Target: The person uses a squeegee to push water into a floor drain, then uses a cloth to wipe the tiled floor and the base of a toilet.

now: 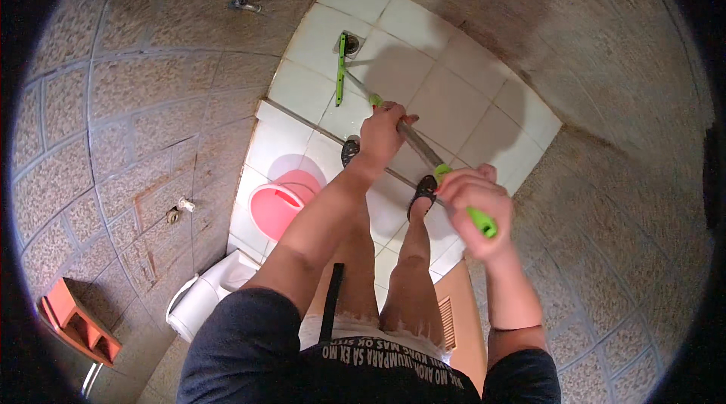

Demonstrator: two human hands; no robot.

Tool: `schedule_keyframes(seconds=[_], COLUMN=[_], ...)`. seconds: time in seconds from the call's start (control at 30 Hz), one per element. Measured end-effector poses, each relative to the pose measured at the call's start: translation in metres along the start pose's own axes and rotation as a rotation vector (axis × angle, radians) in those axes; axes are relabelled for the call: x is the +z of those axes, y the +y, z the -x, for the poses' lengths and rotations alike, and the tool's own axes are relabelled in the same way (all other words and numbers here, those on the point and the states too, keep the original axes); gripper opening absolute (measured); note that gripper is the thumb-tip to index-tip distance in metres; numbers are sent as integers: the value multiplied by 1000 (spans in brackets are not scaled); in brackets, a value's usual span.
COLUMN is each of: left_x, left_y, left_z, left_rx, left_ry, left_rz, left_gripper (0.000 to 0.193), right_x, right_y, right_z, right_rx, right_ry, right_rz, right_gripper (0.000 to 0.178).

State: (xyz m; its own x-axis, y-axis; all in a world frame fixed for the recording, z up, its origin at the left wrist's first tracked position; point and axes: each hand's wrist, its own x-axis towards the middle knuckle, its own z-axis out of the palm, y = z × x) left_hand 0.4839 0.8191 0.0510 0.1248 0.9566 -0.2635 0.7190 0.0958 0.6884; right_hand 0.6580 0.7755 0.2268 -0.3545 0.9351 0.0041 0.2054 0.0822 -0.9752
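Note:
A floor squeegee with a green blade head point(341, 71) and a metal pole point(422, 145) slants across the white tiled floor point(461, 105). Its head rests by a square floor drain point(352, 44) near the far left corner. My left hand point(384, 132) is wrapped round the pole just behind the lower green collar. Closer to me, my right hand point(476, 204) grips the green handle end, which sticks out past my palm. The fingers of my right hand are slightly blurred.
A pink bucket point(281, 207) stands left of my legs, partly behind my left arm. A low step edge point(302, 120) crosses the floor under my dark shoes. Stone-patterned walls enclose the room, with a tap point(246, 5) at far left. A white toilet point(208, 294) is at near left.

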Motion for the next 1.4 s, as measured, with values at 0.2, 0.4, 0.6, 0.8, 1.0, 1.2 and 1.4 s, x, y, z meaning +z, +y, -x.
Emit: schedule_keyframes(seconds=[0.2,0.4,0.6,0.8,1.0,1.2,1.4], left_x=[70,141,159,131,82,34,25], left_y=[74,79,54,36,15,76,19], left_z=[86,184,207,217,208,125,73], left_rx=[152,394,345,387,485,-97,-194], left_ry=[-409,-550,-747,-707,-689,-2,354], left_rz=[-360,-442,-382,-430,-445,-88,58], left_gripper=[21,16,13,13,15,25,27], right_x=[-49,-10,33,71,58,5,-8], right_y=[-2,-13,-11,-34,-57,-20,11], right_z=[149,280,304,293,286,134,-10], right_rx=[208,483,499,505,780,49,-68], right_ry=[625,1007,1246,1178,600,577,161], right_rz=[-501,-490,-618,-369,-276,-620,-414], right_gripper=[28,28,26,27,12,34,35])
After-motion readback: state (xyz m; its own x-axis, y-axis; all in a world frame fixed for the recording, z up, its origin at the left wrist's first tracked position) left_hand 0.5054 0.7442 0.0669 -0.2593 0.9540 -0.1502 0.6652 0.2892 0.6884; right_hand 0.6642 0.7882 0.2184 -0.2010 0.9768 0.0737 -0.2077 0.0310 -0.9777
